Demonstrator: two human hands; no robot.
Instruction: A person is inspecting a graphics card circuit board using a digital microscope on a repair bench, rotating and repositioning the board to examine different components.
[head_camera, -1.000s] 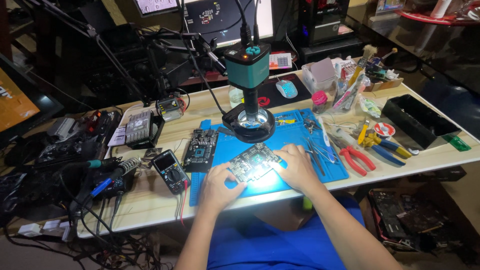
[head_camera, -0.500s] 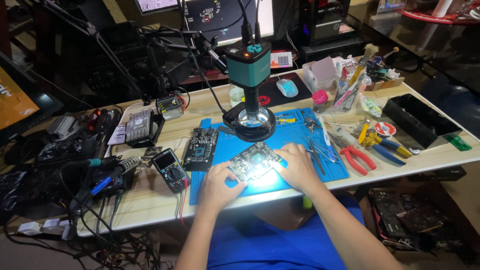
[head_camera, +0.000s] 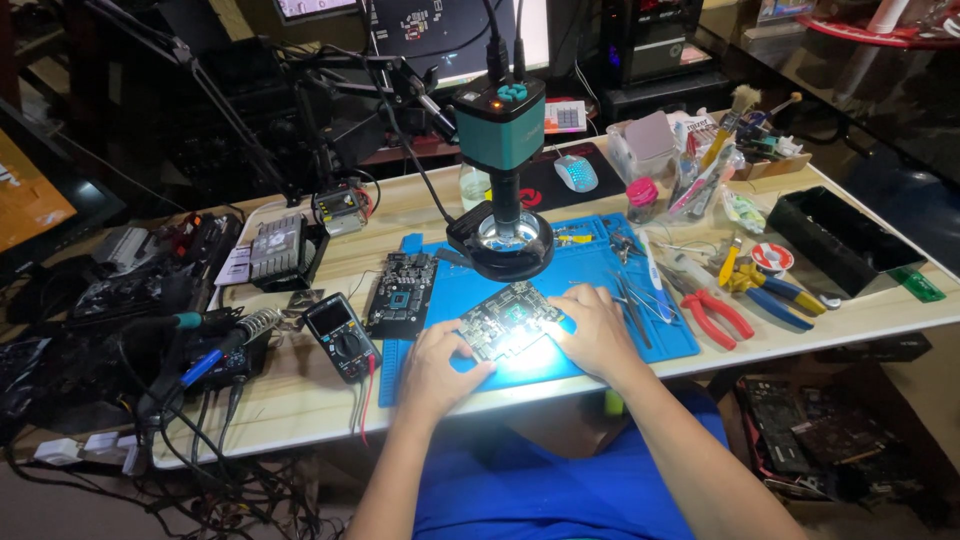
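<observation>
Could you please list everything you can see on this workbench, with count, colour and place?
circuit board: one, green, lit, on the mat under the microscope
work mat: one, blue, table centre
microscope camera: one, teal and black, on a stand above the mat
second circuit board: one, dark, mat's left edge
multimeter: one, black, left of the mat
pliers: one, red handles, right of the mat
mouse: one, pale, behind the mat
tray: one, black, table's right end
left hand: on the board's left edge
right hand: on the board's right edge
</observation>
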